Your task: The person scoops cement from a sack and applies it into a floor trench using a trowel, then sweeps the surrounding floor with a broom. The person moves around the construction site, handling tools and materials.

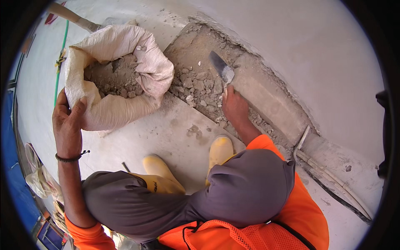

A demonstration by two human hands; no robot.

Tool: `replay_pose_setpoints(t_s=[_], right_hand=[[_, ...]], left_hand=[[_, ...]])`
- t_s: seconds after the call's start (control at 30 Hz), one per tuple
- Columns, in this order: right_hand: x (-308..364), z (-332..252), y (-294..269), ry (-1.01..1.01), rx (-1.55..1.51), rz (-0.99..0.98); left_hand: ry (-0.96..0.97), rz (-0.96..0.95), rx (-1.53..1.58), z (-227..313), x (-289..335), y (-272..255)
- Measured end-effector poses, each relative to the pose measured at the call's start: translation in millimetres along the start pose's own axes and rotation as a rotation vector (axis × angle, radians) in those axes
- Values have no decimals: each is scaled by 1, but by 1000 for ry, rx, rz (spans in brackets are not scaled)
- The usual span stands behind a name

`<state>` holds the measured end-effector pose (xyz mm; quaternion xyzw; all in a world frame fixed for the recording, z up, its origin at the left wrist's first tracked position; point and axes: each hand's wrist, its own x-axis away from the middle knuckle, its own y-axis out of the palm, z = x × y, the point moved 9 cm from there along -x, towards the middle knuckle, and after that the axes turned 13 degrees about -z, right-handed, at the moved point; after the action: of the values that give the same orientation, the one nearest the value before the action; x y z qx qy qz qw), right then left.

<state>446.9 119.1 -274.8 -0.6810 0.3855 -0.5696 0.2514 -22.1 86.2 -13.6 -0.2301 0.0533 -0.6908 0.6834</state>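
Note:
My left hand grips the rolled rim of a white woven sack, thumb outside and fingers hidden partly behind the edge. Grey-brown rubble lies inside the wide mouth of the sack. In my right hand is a trowel, its handle inside my closed fingers. The trowel's pointed blade reaches away over a shallow broken-out strip along the wall. Loose concrete chunks and dust lie in that strip, just left of the trowel.
Pale conduits and a black cable come out by the wall at the right. A wooden handle sticks out behind the sack, near a green cord. My yellow boots stand on the grey floor slab. Plastic bags lie far left.

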Motion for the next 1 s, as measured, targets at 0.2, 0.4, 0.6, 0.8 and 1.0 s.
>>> replay_pose_setpoints(t_s=[0.2,0.4,0.6,0.8,1.0], right_hand=[[10,15,32,-129,-205,-166],[6,3,51,-385,-259,-402],[16,17,48,-362,-314,-525],[42,22,-12,-333,-279,-564],[78,-18,-118,-146,-364,-713]], left_hand=[[9,0,51,-7,-3,1],[30,7,21,0,-7,1],[10,16,22,-1,1,-1],[7,29,9,4,-1,3],[49,81,22,13,-1,7]])
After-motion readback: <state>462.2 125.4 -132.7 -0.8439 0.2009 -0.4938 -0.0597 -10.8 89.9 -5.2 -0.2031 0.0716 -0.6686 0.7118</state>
